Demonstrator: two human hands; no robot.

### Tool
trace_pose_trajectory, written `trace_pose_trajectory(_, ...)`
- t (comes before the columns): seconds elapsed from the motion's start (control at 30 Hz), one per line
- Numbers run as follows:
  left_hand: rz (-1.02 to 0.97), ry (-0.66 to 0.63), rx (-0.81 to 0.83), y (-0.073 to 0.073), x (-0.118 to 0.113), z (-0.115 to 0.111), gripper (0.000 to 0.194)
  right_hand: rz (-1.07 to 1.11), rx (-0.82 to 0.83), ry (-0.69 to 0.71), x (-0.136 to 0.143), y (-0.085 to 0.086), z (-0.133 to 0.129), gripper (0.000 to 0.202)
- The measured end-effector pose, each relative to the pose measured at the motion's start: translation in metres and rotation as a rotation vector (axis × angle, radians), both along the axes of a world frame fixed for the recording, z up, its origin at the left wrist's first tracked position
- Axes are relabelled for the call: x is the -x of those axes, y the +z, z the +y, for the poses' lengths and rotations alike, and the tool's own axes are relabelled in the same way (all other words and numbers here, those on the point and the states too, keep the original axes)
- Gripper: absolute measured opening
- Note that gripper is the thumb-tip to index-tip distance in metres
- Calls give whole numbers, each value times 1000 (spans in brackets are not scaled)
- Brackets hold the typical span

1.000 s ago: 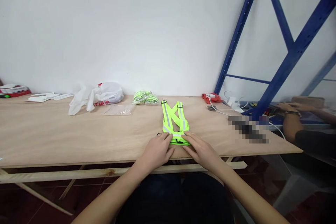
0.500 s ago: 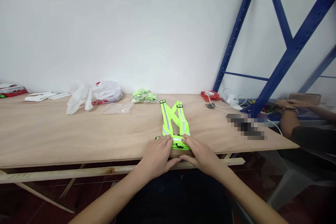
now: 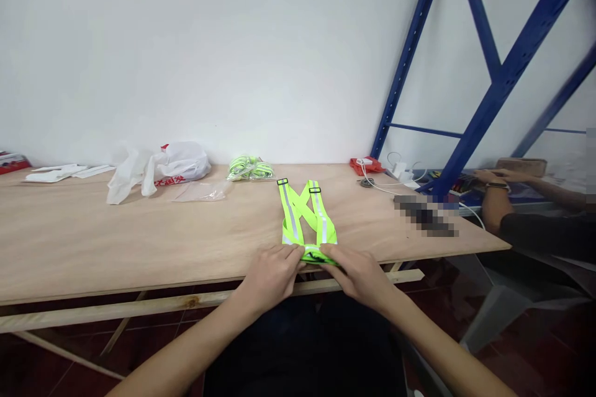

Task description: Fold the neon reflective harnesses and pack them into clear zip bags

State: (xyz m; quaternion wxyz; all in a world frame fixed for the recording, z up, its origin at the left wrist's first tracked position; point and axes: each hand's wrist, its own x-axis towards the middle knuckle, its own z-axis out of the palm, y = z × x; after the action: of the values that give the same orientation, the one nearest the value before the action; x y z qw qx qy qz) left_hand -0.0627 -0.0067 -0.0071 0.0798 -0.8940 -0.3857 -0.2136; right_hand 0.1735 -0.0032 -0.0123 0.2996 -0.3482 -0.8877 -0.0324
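A neon yellow-green reflective vest (image 3: 289, 211) made of straps lies on the wooden table, its two shoulder straps crossing and pointing away from me. Black buckles sit at the far ends of the straps. Its near end is folded into a flat bundle at the table's front edge. My left hand (image 3: 274, 270) is closed on the left side of that folded end, thumb underneath. On the right side my right hand (image 3: 356, 270) pinches the same bundle, fingers on top and thumb below. The fingertips partly hide the fold.
Behind the vest lie bagged yellow-green straps (image 3: 250, 169), a clear plastic bag (image 3: 200, 191) and a white shopping bag (image 3: 184, 161). A red item (image 3: 367, 165) with white cables sits at back right, beside a blue metal frame (image 3: 475, 130). Another person's arm (image 3: 496, 201) rests farther right.
My thumbs have moved from in front of the bundle to beneath it, and both hands now grip the vest's folded end. The view has shifted slightly to the right.
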Motion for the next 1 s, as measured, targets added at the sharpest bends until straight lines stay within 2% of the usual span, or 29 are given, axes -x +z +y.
trace_pose_trajectory(0.1, 66, 88, 134, 22, -6, 21, 25, 151, 84, -6, -1, 15, 23, 25)
trace_pose_trajectory(0.2, 41, 113, 254, 38, -12, 51, 28, 209, 201, -36, -2, 23, 51, 24)
trace_pose_trajectory(0.33, 43, 100, 359, 39, -18, 85, 29, 183, 372, -63, -5, 18, 78, 25)
trace_pose_trajectory(0.43, 29, 106, 358, 32, -19, 94, 23, 130, 377, -137, -6, 9, 83, 25)
trace_pose_trajectory(0.57, 18, 133, 280, 29, -18, 91, 21, 65, 94, -285, -2, 4, 74, 23)
trace_pose_trajectory(0.67, 93, 124, 199, 31, -19, 84, 21, -43, -73, -246, 1, 3, 67, 17)
trace_pose_trajectory(0.83, 129, 112, 224, 31, -17, 59, 34, -92, -147, -142, -5, 0, 50, 25)
trace_pose_trajectory(0.93, 95, 49, 217, 21, -9, 32, 45, -135, -162, -90, -10, -7, 29, 42)
trace_pose_trajectory(1.0, 50, -5, 163, 10, -3, 14, 48, -164, -193, -89, -11, -12, 11, 44)
